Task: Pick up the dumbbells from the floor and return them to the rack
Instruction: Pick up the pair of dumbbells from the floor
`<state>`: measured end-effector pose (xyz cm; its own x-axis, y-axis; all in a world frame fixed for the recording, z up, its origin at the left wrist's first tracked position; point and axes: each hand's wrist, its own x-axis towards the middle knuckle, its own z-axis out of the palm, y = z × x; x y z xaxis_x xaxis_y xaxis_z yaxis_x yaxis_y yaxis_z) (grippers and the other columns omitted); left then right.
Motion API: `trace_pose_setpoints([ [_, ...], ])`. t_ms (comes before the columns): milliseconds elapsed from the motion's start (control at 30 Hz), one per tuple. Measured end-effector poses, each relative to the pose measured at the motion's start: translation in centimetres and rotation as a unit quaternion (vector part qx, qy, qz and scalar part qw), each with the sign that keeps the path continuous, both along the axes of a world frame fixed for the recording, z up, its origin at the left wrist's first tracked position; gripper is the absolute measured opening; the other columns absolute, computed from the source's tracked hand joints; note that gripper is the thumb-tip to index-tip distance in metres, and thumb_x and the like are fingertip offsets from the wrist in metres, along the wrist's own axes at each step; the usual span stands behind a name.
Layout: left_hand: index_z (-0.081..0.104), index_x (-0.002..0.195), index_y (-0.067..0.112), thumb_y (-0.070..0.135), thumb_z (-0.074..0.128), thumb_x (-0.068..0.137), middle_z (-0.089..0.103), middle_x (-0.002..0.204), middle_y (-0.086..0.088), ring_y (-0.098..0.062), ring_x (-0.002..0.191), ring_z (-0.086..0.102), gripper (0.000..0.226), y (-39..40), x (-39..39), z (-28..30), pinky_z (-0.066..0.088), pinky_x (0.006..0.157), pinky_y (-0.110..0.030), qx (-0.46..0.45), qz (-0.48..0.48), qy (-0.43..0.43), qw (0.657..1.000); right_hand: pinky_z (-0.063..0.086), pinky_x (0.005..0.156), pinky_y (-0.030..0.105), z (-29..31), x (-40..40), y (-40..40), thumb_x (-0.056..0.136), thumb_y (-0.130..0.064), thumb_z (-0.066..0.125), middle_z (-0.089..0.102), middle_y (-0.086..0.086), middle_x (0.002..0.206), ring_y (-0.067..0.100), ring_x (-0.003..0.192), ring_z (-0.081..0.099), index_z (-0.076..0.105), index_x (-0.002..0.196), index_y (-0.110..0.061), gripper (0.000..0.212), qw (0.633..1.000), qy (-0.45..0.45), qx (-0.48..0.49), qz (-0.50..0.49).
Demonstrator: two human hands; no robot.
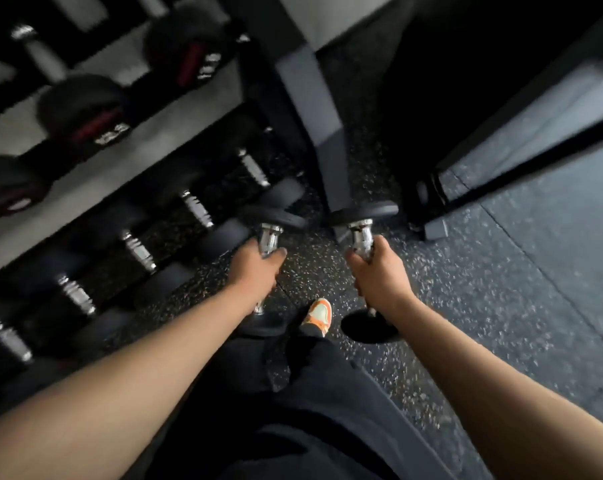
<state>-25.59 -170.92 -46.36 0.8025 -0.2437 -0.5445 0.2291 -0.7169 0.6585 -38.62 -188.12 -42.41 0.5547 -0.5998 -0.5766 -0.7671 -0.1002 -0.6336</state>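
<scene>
Nearest the camera, dark trousers (293,410) and two bare forearms reach down and forward, an orange shoe (318,315) showing between them on the speckled floor (466,289). Beyond the shoe, the left hand (255,268) has its grip clamped around the chrome handle of the left dumbbell (270,237), and the right hand (379,268) is clamped likewise on the right dumbbell (360,235). Both dumbbells appear lifted clear of the floor, handles pointing away from the body, though blur makes the gap hard to confirm. The left dumbbell sits just beside the rack's lowest row; the right one hangs off the rack's end, near its upright post (310,109). Farther on, the rack (120,161) runs away to the left, its lower tier lined with dumbbells and larger ones above.

The pickup looks done; the carry to the rack is in hand. Next comes finding two free cradles, which the blur hides, then lowering each weight squarely so it doesn't roll.
</scene>
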Motion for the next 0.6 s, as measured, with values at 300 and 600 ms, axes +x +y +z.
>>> trace_pose_setpoints([
  [300,0.051,0.072,0.011,0.026,0.065,0.09,0.051,0.047,-0.001,-0.018,0.036,0.045,0.027,21.9,-0.3,3.9,0.036,0.038,-0.031,-0.119,0.289,0.025,0.95,0.055,0.054,0.042,3.5,9.0,16.6,0.085,-0.045,0.06,0.069,0.002,0.068,0.023,0.056,0.065,0.05,0.083,-0.024,0.023,0.973,-0.026,-0.02,0.227],
  [600,0.047,0.078,0.012,0.02,0.065,0.091,0.05,0.047,0.004,-0.014,0.035,0.044,0.023,49.2,-5.7,7.3,0.036,0.035,-0.025,-0.197,0.537,-0.014,0.82,0.049,0.047,0.028,5.6,13.8,43.0,0.086,-0.042,0.07,0.067,0.0,0.061,0.012,0.048,0.062,0.056,0.089,-0.025,0.021,0.902,-0.055,-0.033,0.427],
])
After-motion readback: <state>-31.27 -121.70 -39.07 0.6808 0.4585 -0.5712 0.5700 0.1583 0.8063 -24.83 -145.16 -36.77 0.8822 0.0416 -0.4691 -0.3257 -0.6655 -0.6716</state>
